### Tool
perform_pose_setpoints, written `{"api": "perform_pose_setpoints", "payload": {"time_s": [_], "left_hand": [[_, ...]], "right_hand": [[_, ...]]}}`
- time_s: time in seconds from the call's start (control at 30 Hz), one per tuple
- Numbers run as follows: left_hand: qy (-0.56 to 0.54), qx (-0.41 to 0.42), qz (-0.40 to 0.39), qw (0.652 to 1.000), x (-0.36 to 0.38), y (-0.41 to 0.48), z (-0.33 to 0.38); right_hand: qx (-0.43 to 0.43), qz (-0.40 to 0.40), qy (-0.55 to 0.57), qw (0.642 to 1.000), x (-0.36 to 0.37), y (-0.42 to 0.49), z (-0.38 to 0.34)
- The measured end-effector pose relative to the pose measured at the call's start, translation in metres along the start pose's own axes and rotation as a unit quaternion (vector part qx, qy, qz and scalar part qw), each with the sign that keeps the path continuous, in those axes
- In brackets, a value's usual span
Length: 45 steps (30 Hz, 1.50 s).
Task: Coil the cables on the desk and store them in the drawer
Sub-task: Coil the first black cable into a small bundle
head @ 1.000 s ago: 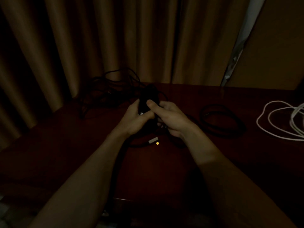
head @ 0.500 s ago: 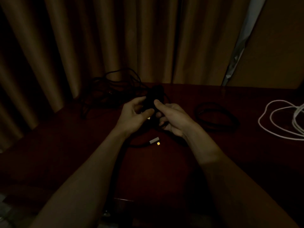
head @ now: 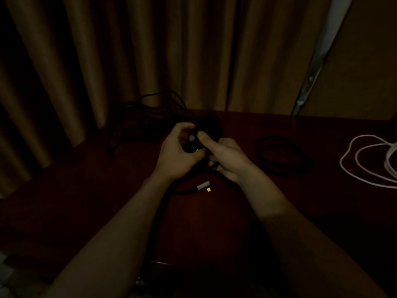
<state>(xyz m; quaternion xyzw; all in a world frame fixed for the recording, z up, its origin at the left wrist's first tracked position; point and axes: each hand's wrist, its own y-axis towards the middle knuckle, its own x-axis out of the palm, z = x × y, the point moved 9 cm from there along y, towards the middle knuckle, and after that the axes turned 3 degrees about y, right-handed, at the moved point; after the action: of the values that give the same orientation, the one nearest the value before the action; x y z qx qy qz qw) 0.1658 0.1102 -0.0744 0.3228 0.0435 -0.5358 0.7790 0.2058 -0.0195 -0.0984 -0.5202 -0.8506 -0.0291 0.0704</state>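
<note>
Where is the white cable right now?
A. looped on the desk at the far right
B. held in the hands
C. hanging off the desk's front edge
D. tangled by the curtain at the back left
A: the white cable lies looped on the desk at the far right, apart from the left hand and right hand, which grip a black cable.

Dim home rm, tan curtains [head: 150, 50], dark wood desk [head: 214, 222], loose cables [head: 365, 164]

A single head-worn wide-angle camera looks forward and down across the desk [head: 214, 222], near it, facing the curtain [head: 150, 50] along its far edge.
</note>
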Motion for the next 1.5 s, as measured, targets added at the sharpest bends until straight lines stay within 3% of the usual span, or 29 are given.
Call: {"api": "perform_pose_setpoints", "payload": {"time_s": [0.13, 0.23, 0.37, 0.57, 0.7, 0.9, 0.97, 1.17, 1.33, 1.5], "left_hand": [[-0.047, -0.038, -0.099, 0.993, 0.016, -0.001, -0.003], [-0.069, -0.019, -0.122, 0.990, 0.020, -0.002, 0.001], [-0.074, -0.008, -0.094, 0.993, 0.015, -0.001, 0.001], [-0.090, -0.032, -0.046, 0.994, 0.009, 0.004, -0.011], [-0.068, -0.034, -0.024, 0.997, 0.006, 0.006, -0.012], [0.038, 0.034, 0.062, 0.997, -0.007, -0.002, 0.005], [0.039, 0.037, 0.062, 0.997, -0.008, -0.002, 0.007], [-0.064, -0.033, -0.072, 0.995, 0.013, -0.001, -0.002], [-0.104, -0.025, -0.172, 0.979, 0.024, 0.000, -0.002], [-0.110, -0.011, -0.132, 0.985, 0.020, 0.002, -0.003]], "right_hand": [[0.001, -0.019, -0.038, 0.999, -0.002, 0.001, 0.002], [0.008, -0.022, -0.063, 0.998, -0.002, 0.000, 0.002], [0.016, -0.009, -0.050, 0.999, -0.004, 0.000, 0.000], [0.033, -0.028, -0.172, 0.984, -0.013, 0.001, -0.008], [0.045, -0.032, -0.197, 0.979, -0.011, -0.001, -0.008], [-0.015, 0.049, -0.134, 0.990, 0.006, 0.004, -0.003], [-0.011, 0.041, -0.108, 0.993, 0.006, 0.003, -0.003], [0.030, -0.055, -0.093, 0.994, -0.011, 0.001, -0.003], [0.042, -0.109, -0.133, 0.984, -0.015, -0.005, -0.009], [0.040, -0.077, -0.169, 0.982, -0.015, -0.003, -0.014]]}}
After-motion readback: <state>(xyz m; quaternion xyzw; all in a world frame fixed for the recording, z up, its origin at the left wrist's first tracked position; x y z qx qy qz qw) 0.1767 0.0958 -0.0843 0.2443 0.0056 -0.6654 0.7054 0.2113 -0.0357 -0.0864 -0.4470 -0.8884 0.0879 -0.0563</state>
